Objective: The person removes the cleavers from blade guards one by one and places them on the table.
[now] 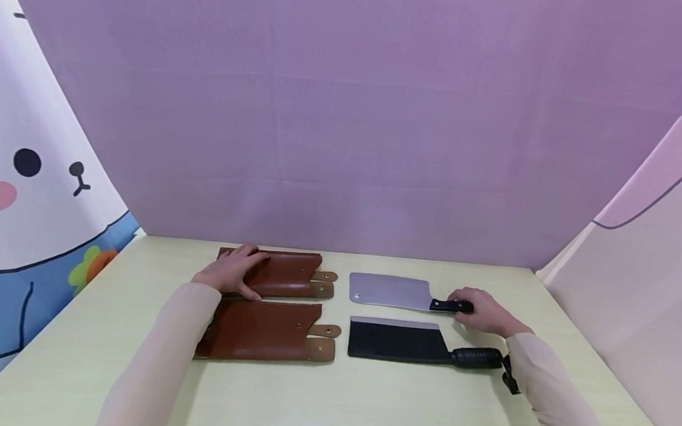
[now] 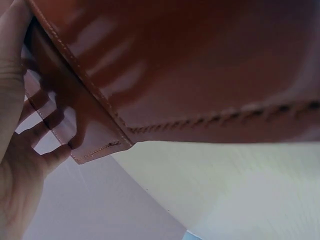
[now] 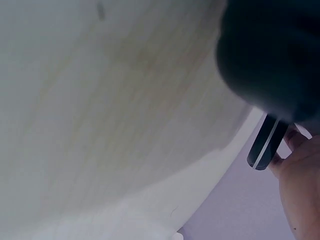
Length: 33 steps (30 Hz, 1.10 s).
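Two brown leather knife sheaths lie side by side on the left of the table. My left hand (image 1: 233,270) spans the far sheath (image 1: 283,272), with fingertips at its far edge (image 2: 102,152) and the thumb toward its near edge. The near sheath (image 1: 267,330) lies just below this hand. On the right, a silver-bladed cleaver (image 1: 391,290) lies flat, its blade toward the sheaths. My right hand (image 1: 482,311) grips the end of its black handle (image 3: 265,145). A black-bladed cleaver (image 1: 397,342) with a ribbed handle lies nearer me, below the right wrist.
The pale wood-grain table (image 1: 387,407) ends at a purple cloth backdrop (image 1: 346,141). Cartoon-printed cloth (image 1: 31,231) hangs on the left side, and a pale pink cloth (image 1: 656,288) on the right. A black strap (image 1: 510,376) hangs off the near cleaver's handle by the right sleeve.
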Tool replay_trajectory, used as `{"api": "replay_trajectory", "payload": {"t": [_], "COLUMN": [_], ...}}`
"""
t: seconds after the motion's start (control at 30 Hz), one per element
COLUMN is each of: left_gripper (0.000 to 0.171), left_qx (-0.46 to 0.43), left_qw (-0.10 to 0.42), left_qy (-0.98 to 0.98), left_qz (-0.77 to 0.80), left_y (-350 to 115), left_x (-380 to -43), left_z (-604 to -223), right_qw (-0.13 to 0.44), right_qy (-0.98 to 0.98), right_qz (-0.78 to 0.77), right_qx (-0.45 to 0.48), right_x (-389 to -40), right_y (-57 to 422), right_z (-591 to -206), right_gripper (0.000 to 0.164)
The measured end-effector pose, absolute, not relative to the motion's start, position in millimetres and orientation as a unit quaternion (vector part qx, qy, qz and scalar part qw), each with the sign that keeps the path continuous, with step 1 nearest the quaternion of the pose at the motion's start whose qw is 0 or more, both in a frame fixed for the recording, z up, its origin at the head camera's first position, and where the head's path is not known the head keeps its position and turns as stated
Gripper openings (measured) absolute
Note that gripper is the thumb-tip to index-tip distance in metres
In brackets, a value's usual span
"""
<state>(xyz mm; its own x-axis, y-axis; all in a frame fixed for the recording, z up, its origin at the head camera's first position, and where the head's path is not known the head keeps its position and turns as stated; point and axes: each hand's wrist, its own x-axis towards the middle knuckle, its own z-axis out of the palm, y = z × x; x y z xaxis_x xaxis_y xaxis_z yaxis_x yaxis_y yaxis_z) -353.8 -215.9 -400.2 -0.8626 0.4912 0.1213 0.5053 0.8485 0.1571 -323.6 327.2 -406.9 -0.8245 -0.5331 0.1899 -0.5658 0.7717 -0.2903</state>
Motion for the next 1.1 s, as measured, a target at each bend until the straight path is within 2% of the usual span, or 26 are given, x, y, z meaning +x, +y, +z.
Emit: {"api": "replay_trajectory", "payload": {"t": [0.5, 1.1], "left_gripper": [0.096, 0.099], "left_qx": [-0.238, -0.241], "left_qw": [-0.015, -0.029], "left_qy": [-0.967, -0.968], "left_qz": [-0.086, -0.063], "left_y": [-212.9, -211.3], "left_x": [-353.3, -352.1], "left_z": [-395.5, -391.4], "right_qw": [0.046, 0.061], "right_qy": [-0.953, -0.958], "right_qz": [0.138, 0.123], "right_qx": [0.266, 0.252], "right_x": [-328.0, -330.8], "right_y": [330.9, 327.3], "right_z": [-410.2, -410.3], "right_gripper": [0.030, 0.030]}}
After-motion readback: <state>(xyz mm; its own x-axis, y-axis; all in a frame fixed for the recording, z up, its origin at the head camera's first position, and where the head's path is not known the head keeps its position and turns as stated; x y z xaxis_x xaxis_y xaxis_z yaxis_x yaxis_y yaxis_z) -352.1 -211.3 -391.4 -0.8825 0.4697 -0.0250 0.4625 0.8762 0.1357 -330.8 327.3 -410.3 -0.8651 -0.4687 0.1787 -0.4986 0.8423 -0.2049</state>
